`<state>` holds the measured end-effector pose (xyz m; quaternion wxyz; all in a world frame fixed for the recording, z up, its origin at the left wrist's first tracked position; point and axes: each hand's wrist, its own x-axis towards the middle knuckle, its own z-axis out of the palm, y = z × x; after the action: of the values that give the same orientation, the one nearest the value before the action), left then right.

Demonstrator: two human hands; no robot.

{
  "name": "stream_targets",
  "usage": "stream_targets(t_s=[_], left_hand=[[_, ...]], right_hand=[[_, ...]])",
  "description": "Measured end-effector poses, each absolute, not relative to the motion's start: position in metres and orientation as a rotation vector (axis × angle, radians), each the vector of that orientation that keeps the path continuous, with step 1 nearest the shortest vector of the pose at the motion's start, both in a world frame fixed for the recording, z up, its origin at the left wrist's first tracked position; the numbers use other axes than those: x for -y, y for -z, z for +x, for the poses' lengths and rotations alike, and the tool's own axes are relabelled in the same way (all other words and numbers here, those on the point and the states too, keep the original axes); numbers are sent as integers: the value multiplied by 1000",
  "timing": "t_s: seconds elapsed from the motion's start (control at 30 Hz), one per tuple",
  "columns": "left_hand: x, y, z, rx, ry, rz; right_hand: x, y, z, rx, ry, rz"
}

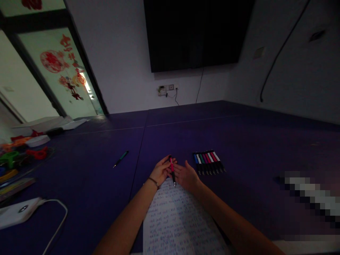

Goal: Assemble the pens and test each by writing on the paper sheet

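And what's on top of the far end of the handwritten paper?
The left hand, the right hand and the tip of a pink pen overlap the far end of the paper. Any writing behind them is covered; whether they touch the paper isn't clear.

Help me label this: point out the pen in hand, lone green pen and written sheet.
Pen in hand (172,167), head view: pink barrel.
Lone green pen (122,157), head view: barrel.
Written sheet (176,221), head view: handwritten middle.

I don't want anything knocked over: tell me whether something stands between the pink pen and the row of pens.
Yes: the right hand, its fingers extended, lies between the pink pen and the row of pens. Past that hand, no other object is visible before the row.
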<state>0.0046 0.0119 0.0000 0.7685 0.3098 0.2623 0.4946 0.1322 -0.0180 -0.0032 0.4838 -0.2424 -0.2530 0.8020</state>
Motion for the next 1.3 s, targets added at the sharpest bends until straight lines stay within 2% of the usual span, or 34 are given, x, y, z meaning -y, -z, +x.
stream_targets(t_s=[1.3], left_hand=[[-12,1,4,-581,-1120,794]], right_hand=[[17,2,132,447,-1985,-603]])
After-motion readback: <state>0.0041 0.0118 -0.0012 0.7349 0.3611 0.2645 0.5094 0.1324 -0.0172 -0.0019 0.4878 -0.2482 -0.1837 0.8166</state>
